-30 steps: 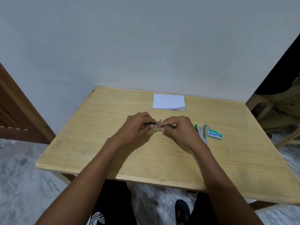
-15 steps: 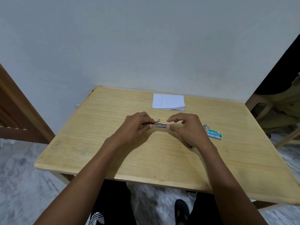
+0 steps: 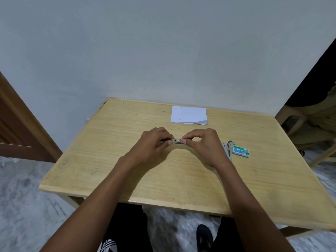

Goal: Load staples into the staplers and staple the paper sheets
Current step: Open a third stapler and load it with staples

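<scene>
A small black and metal stapler [image 3: 176,140] is held just above the middle of the wooden table [image 3: 101,157]. My left hand [image 3: 152,144] grips its dark left end. My right hand [image 3: 203,144] pinches its shiny right end between thumb and forefinger. Most of the stapler is hidden by my fingers. A stack of white paper sheets [image 3: 189,115] lies at the back of the table. A green staple box [image 3: 240,151] sits to the right, and a second green and grey stapler [image 3: 229,147] lies beside it, partly behind my right wrist.
The table stands against a pale wall. A brown wooden door frame [image 3: 23,124] rises at the left. Wooden furniture [image 3: 309,128] stands at the right. Marble floor and my legs show below the table's front edge.
My right hand let go of the stapler's end, opened briefly, then closed back in and now pinches it again. My left hand has kept its hold.
</scene>
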